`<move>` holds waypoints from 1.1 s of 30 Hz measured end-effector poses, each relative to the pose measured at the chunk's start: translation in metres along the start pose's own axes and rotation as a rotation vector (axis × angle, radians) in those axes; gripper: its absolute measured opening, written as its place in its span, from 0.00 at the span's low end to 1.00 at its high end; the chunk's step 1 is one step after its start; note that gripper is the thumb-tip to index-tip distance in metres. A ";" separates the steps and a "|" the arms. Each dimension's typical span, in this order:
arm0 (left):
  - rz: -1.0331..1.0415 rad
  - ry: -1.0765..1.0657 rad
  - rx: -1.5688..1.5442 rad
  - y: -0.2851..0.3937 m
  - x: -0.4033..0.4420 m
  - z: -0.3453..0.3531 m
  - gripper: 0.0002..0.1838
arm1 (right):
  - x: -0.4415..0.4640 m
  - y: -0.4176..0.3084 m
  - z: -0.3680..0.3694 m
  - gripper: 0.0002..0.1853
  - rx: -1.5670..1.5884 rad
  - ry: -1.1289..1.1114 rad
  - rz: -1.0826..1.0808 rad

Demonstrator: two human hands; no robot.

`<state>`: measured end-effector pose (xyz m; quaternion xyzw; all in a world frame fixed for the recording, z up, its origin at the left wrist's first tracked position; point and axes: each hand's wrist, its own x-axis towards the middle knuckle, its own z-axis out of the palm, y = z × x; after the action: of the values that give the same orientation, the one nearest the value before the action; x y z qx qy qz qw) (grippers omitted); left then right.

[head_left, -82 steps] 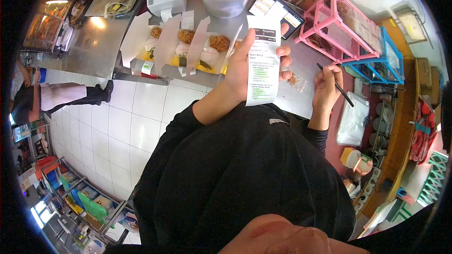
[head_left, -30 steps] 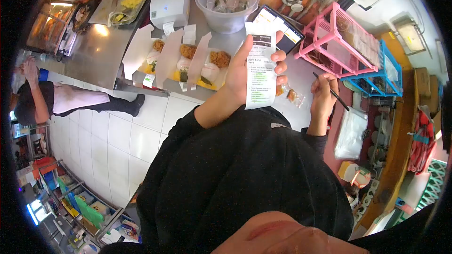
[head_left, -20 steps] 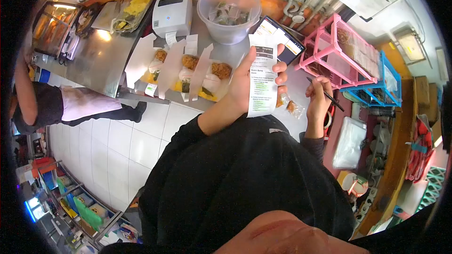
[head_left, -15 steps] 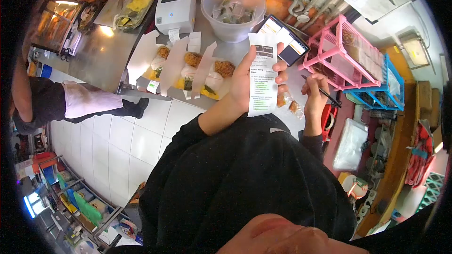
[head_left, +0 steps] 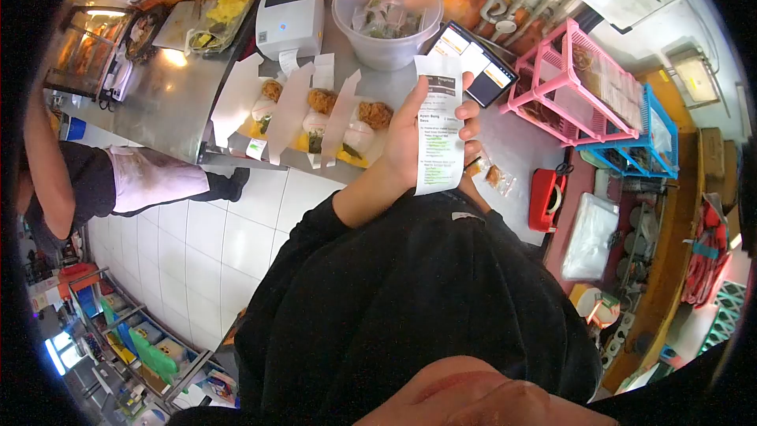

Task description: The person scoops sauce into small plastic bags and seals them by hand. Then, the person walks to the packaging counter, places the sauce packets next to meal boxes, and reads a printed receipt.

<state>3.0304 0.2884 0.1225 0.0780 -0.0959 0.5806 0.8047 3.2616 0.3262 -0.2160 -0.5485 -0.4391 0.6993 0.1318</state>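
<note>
My left hand holds up a long printed receipt, thumb along its left edge and fingertips curling round the right edge. Green marks streak some of its lower lines. Behind the bottom of the receipt, close to my body, only a part of my right hand shows; its fingers are hidden, and whether it holds the pen cannot be made out. Beyond my left hand, open paper boxes with yellow inside hold pieces of fried chicken and wrapped portions. Beside the receipt lies a small clear packet with brownish pieces.
A white label printer, a clear tub of small packets and a tablet line the back. Pink baskets, a red tape dispenser and plastic bags are at right. Another person's arm is at far left.
My right hand, which held a black pen to the right of the receipt, has moved left and down behind it. The left hand keeps its place. The other person has shifted slightly.
</note>
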 end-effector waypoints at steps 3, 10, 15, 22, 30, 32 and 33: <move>0.006 -0.022 0.009 0.002 0.000 0.000 0.28 | -0.006 0.018 -0.014 0.19 -0.232 0.095 -0.002; 0.008 0.009 0.042 0.005 0.000 0.000 0.25 | -0.038 -0.013 -0.006 0.16 0.050 0.134 -0.050; -0.004 -0.006 0.031 0.005 0.001 -0.002 0.24 | -0.029 -0.008 -0.010 0.14 -0.155 0.119 -0.084; 0.005 0.039 0.066 0.005 0.000 -0.003 0.24 | -0.036 -0.014 -0.006 0.14 -0.169 0.133 -0.104; -0.004 0.018 0.016 -0.001 0.004 -0.013 0.24 | -0.036 -0.006 -0.009 0.15 -0.139 0.113 -0.145; 0.004 0.033 0.053 -0.004 0.005 -0.012 0.23 | -0.030 0.002 -0.014 0.15 -0.178 0.094 -0.110; -0.001 0.036 0.061 -0.005 0.006 -0.012 0.23 | -0.025 0.004 -0.017 0.15 -0.217 0.071 -0.076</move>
<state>3.0374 0.2952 0.1119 0.0919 -0.0636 0.5841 0.8039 3.2873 0.3150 -0.2027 -0.5670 -0.5277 0.6222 0.1138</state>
